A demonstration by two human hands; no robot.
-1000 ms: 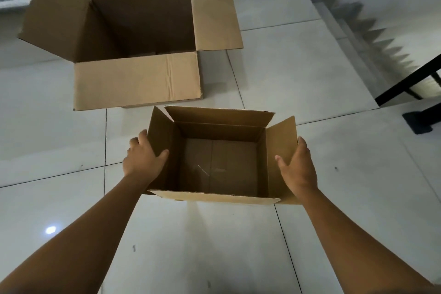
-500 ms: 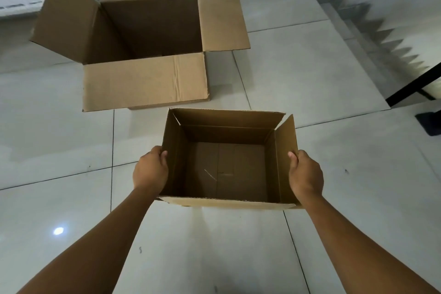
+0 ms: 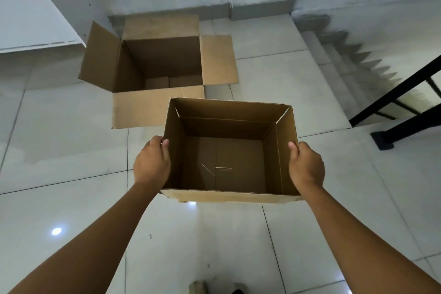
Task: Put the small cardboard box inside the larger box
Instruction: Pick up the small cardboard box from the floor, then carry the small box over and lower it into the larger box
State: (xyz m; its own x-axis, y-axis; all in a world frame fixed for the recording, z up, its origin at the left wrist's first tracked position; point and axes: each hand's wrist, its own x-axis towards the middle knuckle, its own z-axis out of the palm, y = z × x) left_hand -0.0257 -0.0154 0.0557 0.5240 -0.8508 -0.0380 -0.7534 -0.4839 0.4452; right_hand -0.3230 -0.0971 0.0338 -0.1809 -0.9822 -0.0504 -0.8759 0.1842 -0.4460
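The small cardboard box (image 3: 229, 150) is open-topped and empty, held up off the floor in the middle of the view. My left hand (image 3: 151, 162) grips its left wall and my right hand (image 3: 306, 166) grips its right wall, thumbs over the rim. The larger box (image 3: 162, 59) stands on the floor behind and to the left, its four flaps spread open and its inside empty. The small box's far edge overlaps the larger box's near flap (image 3: 148, 107) in the view.
White tiled floor (image 3: 71, 150) all around. A staircase (image 3: 358, 59) goes down at the right, with a black railing (image 3: 401, 112) and its foot beside it. Walls stand behind the larger box and at the left.
Both hands closed on the small box's sides, folding its side flaps upright, and lifted it off the floor toward the larger box. The view has tilted up.
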